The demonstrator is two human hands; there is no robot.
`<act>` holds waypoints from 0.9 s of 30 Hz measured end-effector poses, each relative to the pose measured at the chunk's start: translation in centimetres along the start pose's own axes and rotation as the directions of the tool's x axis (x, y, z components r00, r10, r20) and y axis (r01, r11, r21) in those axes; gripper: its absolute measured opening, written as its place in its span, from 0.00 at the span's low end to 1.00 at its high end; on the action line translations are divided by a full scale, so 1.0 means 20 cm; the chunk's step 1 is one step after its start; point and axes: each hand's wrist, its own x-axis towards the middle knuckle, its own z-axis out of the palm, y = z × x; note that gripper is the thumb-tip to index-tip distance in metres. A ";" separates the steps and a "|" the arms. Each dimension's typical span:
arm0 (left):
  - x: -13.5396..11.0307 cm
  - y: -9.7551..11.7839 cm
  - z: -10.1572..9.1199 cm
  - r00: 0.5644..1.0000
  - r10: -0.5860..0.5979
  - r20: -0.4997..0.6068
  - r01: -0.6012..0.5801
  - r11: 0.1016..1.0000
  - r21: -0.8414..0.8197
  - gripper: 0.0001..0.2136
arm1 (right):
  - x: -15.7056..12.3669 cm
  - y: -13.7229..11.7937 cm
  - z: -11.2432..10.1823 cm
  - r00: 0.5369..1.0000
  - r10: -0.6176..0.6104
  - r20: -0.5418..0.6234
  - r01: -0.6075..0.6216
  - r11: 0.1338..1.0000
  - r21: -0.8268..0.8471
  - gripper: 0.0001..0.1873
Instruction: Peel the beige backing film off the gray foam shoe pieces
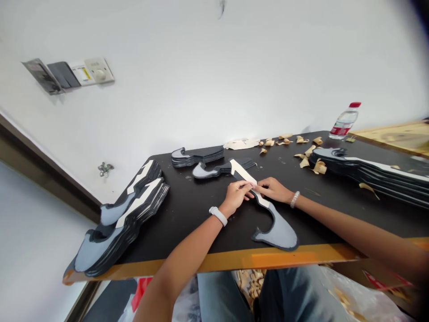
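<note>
A long dark shoe-upper piece (275,226) with a grey toe end and a cream strip lies across the black table (194,210) in front of me. My left hand (237,193) and my right hand (272,188) meet over its middle. The fingers of both hands are pinched on the cream strip (250,180) and press it onto the piece. A white band sits on my left wrist, a bead bracelet on my right.
Stacks of similar cut pieces lie at the table's left (124,219), back centre (197,156) and right (368,170). Tan paper peelings (310,156) litter the back right. A water bottle (343,121) stands by the wall. Bags of scraps sit under the table edge.
</note>
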 end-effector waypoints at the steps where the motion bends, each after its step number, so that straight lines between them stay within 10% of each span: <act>1: 0.00 0.00 0.00 1.000 0.007 -0.005 -0.007 1.000 0.002 0.09 | 0.00 -0.01 0.00 1.000 0.010 0.003 -0.010 1.000 0.003 0.28; 17: -0.01 0.00 0.00 0.993 0.075 -0.087 -0.075 0.997 0.006 0.21 | -0.08 -0.06 -0.04 0.952 0.292 -0.089 -0.220 0.858 0.463 0.24; 23: -0.01 0.00 0.00 0.994 0.056 -0.092 -0.056 0.998 -0.005 0.18 | -0.14 0.00 -0.28 0.792 0.600 -0.114 -0.333 0.580 0.744 0.17; 27: -0.02 0.01 0.00 0.996 0.054 -0.068 -0.056 0.998 -0.016 0.07 | -0.25 0.07 -0.54 0.675 0.692 -0.254 -0.282 0.561 0.779 0.10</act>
